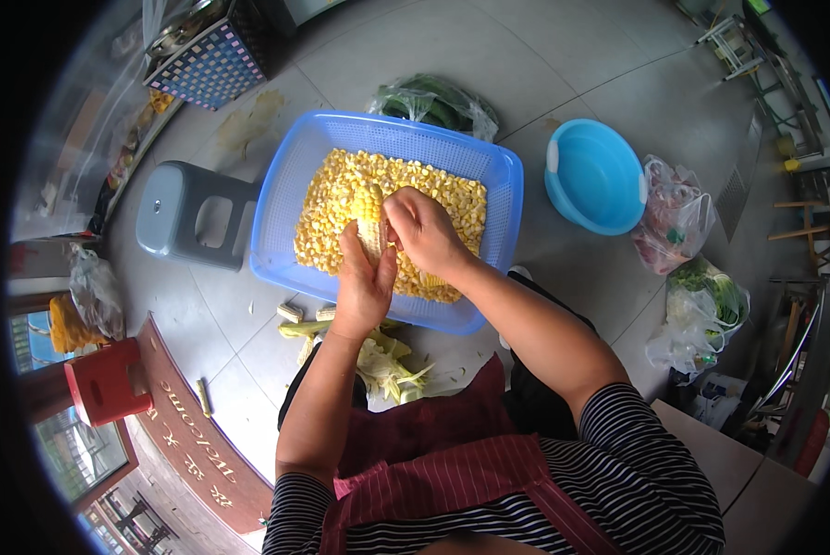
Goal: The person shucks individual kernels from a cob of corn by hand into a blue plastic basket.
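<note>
A partly stripped corn cob (370, 225) is held over a blue perforated plastic basket (276, 253). My left hand (366, 277) grips the bare lower part of the cob, with the thumb and fingers on either side. My right hand (418, 225) presses against the cob's right side, its fingers curled; what lies under them is hidden. Yellow kernels remain on the cob's upper end. Below the hands, loose corn kernels (328, 184) cover the basket's bottom, and another piece of corn (432, 279) lies among them, under my right wrist.
Corn husks (387, 361) and bare cobs (290, 313) lie on the floor by my legs. A grey stool (172, 208) is left of the basket. To the right are a light-blue basin (595, 180) and plastic bags (675, 215). A bag of green vegetables (432, 100) lies behind the basket.
</note>
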`<control>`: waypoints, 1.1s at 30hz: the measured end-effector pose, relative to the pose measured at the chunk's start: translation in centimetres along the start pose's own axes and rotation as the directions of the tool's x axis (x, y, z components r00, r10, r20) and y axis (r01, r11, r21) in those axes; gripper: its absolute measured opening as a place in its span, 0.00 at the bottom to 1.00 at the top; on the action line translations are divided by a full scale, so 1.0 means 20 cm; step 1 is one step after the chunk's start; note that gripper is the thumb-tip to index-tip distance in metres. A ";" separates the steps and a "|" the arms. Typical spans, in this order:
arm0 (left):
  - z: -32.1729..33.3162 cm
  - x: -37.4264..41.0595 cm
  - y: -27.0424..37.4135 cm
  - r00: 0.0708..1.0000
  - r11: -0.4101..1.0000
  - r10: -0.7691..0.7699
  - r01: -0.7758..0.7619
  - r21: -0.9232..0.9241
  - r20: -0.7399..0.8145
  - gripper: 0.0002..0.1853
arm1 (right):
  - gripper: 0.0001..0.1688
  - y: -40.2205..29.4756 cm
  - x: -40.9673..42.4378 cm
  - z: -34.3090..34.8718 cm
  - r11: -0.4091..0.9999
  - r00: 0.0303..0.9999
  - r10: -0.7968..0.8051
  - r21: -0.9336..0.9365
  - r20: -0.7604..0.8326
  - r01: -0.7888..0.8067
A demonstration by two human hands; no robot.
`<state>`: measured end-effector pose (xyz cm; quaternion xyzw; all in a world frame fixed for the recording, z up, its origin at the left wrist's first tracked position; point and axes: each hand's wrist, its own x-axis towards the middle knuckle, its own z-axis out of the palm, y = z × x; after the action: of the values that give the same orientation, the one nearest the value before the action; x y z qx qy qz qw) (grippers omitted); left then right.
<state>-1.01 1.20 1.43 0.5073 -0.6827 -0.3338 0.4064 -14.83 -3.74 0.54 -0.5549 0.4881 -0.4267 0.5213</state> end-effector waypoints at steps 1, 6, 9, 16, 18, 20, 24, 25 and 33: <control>-0.01 0.01 -0.02 1.000 1.000 0.018 -0.017 0.013 -0.004 0.30 | 0.13 0.01 0.00 0.01 0.998 0.999 -0.053 0.039 0.009 0.053; -0.03 -0.01 -0.07 0.995 0.993 -0.084 0.080 0.087 0.049 0.31 | 0.11 0.01 0.00 -0.01 0.999 0.990 -0.040 -0.005 0.135 0.041; -0.03 0.00 -0.06 0.994 0.992 -0.086 0.079 0.097 0.072 0.30 | 0.11 0.01 0.00 -0.02 0.987 0.995 -0.038 -0.149 0.090 0.051; -0.06 0.03 -0.02 0.996 0.996 -0.030 0.022 0.085 0.088 0.30 | 0.10 -0.02 0.00 -0.06 0.948 0.974 0.125 0.265 0.191 -0.174; -0.07 0.03 -0.02 0.996 0.993 -0.015 0.004 0.119 0.091 0.30 | 0.09 -0.02 0.01 -0.07 0.967 0.971 0.106 0.205 0.213 -0.151; -0.07 0.02 -0.02 0.996 0.989 0.013 -0.026 0.148 0.092 0.30 | 0.09 -0.01 0.00 -0.07 0.968 0.964 0.147 0.168 0.223 -0.187; -0.08 0.01 -0.04 0.986 0.994 -0.050 0.034 0.104 0.157 0.31 | 0.10 0.00 0.01 -0.06 0.937 0.936 0.222 0.206 0.274 -0.283; -0.09 0.01 -0.04 0.984 0.996 -0.063 0.052 0.069 0.166 0.31 | 0.11 0.00 0.01 -0.06 0.930 0.930 0.210 0.232 0.301 -0.285; -0.09 0.01 -0.07 0.986 0.998 -0.030 0.021 0.054 0.167 0.31 | 0.10 -0.03 0.01 -0.10 0.920 0.912 0.239 0.223 0.334 -0.322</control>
<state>1.15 0.57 1.05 0.4964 -0.7164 -0.3626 0.3300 -16.63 -4.27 1.35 -0.4593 0.4148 -0.3206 0.7171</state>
